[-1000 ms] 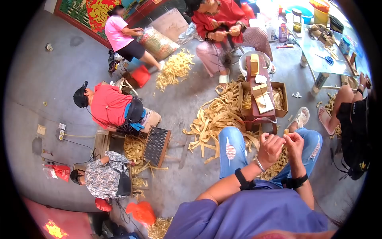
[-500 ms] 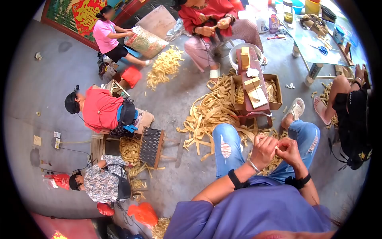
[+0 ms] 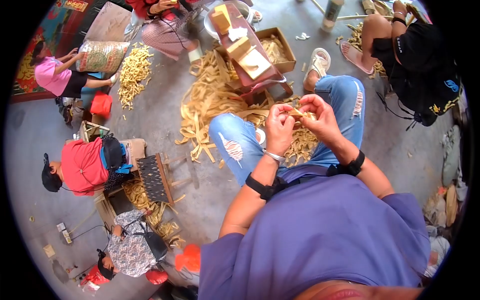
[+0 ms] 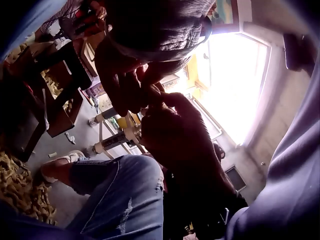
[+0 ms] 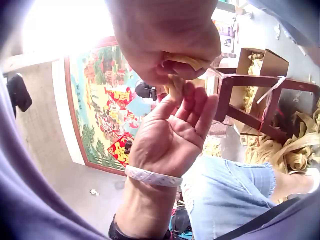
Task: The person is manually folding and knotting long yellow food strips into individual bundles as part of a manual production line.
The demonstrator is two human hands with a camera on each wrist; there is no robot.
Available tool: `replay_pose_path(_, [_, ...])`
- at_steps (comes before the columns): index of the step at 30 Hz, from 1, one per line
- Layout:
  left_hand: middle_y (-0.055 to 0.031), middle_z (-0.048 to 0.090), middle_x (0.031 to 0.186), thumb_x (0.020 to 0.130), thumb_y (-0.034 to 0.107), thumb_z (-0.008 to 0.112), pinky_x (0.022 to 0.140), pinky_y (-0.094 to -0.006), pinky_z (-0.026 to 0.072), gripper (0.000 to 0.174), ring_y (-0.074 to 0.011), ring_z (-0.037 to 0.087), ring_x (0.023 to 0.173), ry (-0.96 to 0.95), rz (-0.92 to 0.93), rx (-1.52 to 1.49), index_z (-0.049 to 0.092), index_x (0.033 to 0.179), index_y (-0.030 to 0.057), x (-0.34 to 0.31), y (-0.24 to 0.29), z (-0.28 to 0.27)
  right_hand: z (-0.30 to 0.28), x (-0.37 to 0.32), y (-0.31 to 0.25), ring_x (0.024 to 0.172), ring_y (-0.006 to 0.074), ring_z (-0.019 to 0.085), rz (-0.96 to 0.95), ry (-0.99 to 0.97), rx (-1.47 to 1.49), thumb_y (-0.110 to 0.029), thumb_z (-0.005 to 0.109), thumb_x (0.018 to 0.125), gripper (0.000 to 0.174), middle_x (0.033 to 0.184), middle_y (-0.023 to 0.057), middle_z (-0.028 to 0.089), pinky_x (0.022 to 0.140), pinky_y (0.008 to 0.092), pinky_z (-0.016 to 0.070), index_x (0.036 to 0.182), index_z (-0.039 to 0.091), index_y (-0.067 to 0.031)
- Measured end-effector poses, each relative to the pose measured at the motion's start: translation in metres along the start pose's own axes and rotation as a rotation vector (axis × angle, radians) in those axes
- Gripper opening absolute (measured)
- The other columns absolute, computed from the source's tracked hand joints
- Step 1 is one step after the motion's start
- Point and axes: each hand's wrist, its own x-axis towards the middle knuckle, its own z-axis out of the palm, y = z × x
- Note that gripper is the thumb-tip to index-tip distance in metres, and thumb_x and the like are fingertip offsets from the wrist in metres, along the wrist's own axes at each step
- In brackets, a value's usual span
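Observation:
In the head view, both hands meet above the lap. The left hand (image 3: 279,131), with a bracelet at its wrist, pinches one end of a small yellowish strip (image 3: 297,113). The right hand (image 3: 322,118) holds the same piece from the other side with thumb and fingers. From the right wrist, the left hand (image 5: 167,137) shows its palm, thumb and fingertips on the folded strip (image 5: 174,89); more of it lies under the right hand's (image 5: 165,35) curled fingers. The left wrist view is dark: the hands touch, and the piece cannot be made out.
Tangled strips (image 3: 202,110) cover the floor beside a dark red bench (image 3: 245,70) bearing wooden blocks. A cardboard box (image 3: 287,64) stands behind it. More pieces (image 3: 302,145) lie between the knees. Several people sit around, one near right (image 3: 415,55).
The head view has swung right and down, shifting the room toward the upper left. The hands have turned and opened out a little, and more of the strip shows between them.

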Motion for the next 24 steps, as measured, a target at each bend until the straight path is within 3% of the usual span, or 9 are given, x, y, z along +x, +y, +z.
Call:
replay_pose_path(4, [-0.0046,0.060,0.089,0.084,-0.006,0.055,0.068,-0.0213,0.0502,0.021,-0.0092,0.060,0.076,0.040,0.145,0.128,0.051,0.103,0.0018,-0.003,0.004,-0.002,-0.001,-0.002,-0.015,0.076,0.0087,0.057,0.003,0.083,-0.334,-0.001,0.067,0.072,0.032,0.087,0.0025,0.060,0.063,0.0220,0.0456,0.103,0.059,-0.0038])
replay_pose_path(5, [-0.0050,0.060,0.090,0.081,-0.007,0.058,0.068,-0.0217,0.0498,0.024,-0.0100,0.060,0.076,0.069,0.180,0.185,0.051,0.103,0.0012,-0.006,0.008,-0.001,-0.005,0.000,-0.016,0.071,0.0117,0.058,-0.186,0.029,-0.643,-0.005,0.067,0.073,0.020,0.084,0.0052,0.061,0.061,0.0247,0.0451,0.093,0.062,-0.0019])
replay_pose_path(8, [-0.0059,0.061,0.087,0.078,-0.005,0.062,0.066,-0.0229,0.0496,0.025,-0.0117,0.062,0.074,0.073,0.343,0.397,0.052,0.101,0.0012,-0.013,0.019,0.006,-0.010,-0.004,-0.010,0.067,0.0147,0.057,-0.248,-0.059,-0.784,-0.011,0.067,0.075,0.017,0.083,0.0076,0.061,0.059,0.0266,0.0440,0.088,0.064,-0.0019])
replay_pose_path(13, [-0.0025,0.058,0.079,0.075,-0.004,0.066,0.063,-0.0238,0.0463,0.019,-0.0095,0.056,0.069,0.195,0.329,0.668,0.057,0.091,0.0033,-0.014,0.015,-0.002,0.002,-0.012,-0.019,0.056,0.0012,0.040,0.213,-0.159,0.262,-0.007,0.057,0.087,0.009,0.073,-0.0063,0.053,0.047,0.0179,0.0303,0.091,0.063,-0.0008])
replay_pose_path(16, [-0.0032,0.058,0.078,0.075,-0.005,0.066,0.061,-0.0251,0.0458,0.019,-0.0093,0.056,0.069,0.123,0.410,0.755,0.058,0.091,0.0024,-0.015,0.026,0.004,-0.002,-0.011,-0.004,0.052,0.0003,0.036,0.321,-0.135,0.325,-0.012,0.059,0.089,0.012,0.081,-0.0039,0.055,0.045,0.0173,0.0268,0.095,0.063,-0.0019])
replay_pose_path(17, [-0.0018,0.059,0.078,0.076,-0.002,0.068,0.062,-0.0234,0.0475,0.021,-0.0093,0.058,0.074,0.067,0.403,0.781,0.061,0.096,0.0009,-0.014,0.030,0.003,-0.010,-0.009,0.002,0.060,0.0030,0.046,0.331,-0.096,0.248,-0.013,0.059,0.091,0.017,0.089,-0.0011,0.055,0.052,0.0186,0.0371,0.102,0.062,-0.0013])
replay_pose_path(20, [-0.0037,0.064,0.086,0.082,0.004,0.068,0.064,-0.0215,0.0509,0.018,-0.0105,0.062,0.077,-0.011,0.219,0.433,0.063,0.099,-0.0015,-0.017,0.033,0.000,-0.007,-0.003,-0.006,0.074,0.0083,0.054,-0.039,-0.195,-0.106,-0.012,0.062,0.089,0.022,0.091,0.0008,0.056,0.067,0.0228,0.0454,0.108,0.062,-0.0003])
replay_pose_path(21, [-0.0043,0.066,0.089,0.084,0.006,0.068,0.065,-0.0208,0.0520,0.018,-0.0109,0.064,0.078,-0.036,0.157,0.318,0.063,0.099,-0.0024,-0.016,0.034,-0.002,-0.009,-0.005,-0.013,0.086,0.0127,0.056,-0.003,-0.265,-0.136,-0.009,0.066,0.086,0.028,0.094,0.0029,0.058,0.080,0.0266,0.0458,0.112,0.061,-0.0001])
replay_pose_path(24, [-0.0073,0.067,0.087,0.085,0.005,0.066,0.063,-0.0216,0.0523,0.018,-0.0109,0.064,0.071,-0.060,0.074,0.256,0.062,0.101,-0.0027,-0.014,0.039,-0.015,-0.006,-0.008,-0.033,0.084,0.0122,0.056,0.009,-0.340,-0.259,-0.008,0.070,0.082,0.031,0.095,0.0047,0.059,0.076,0.0252,0.0458,0.110,0.062,0.0005])
